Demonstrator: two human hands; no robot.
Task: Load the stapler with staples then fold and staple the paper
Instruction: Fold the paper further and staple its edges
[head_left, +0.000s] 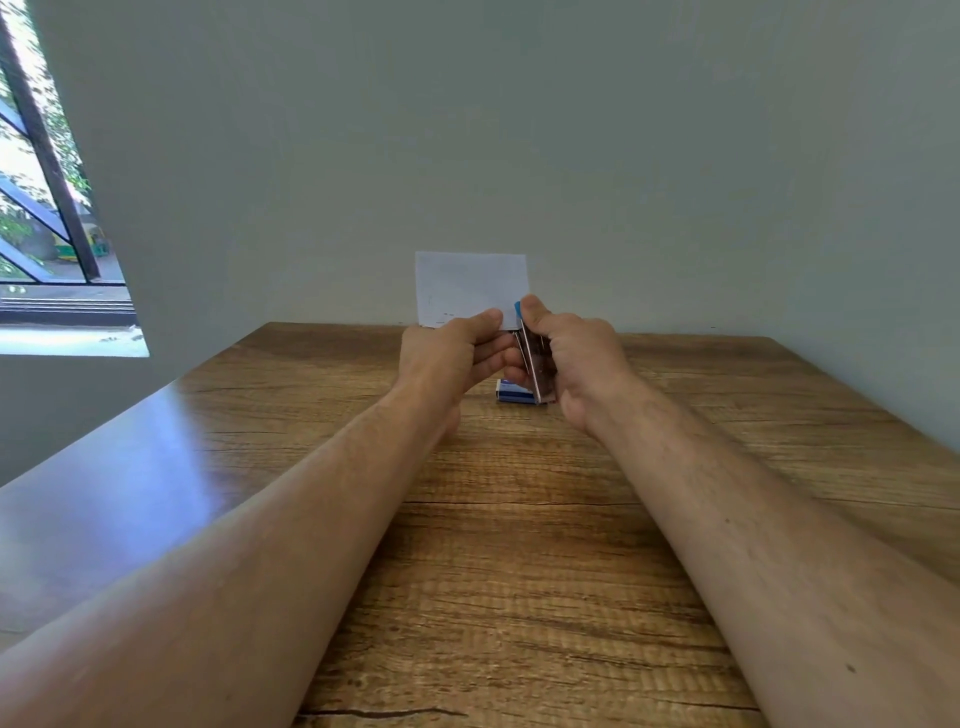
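A folded white paper (470, 283) stands upright above the table, pinched along its lower edge by my left hand (449, 356). My right hand (574, 358) grips a stapler (535, 364) with a metal body and a blue tip, held nearly upright. The stapler's blue tip meets the paper's lower right corner. Under the hands, a small blue staple box (513, 392) lies on the table, partly hidden by the stapler.
The wooden table (519, 545) stretches toward me, with a plain grey-green wall right behind its far edge. A window (47, 208) is at the far left. Both forearms reach out over the tabletop.
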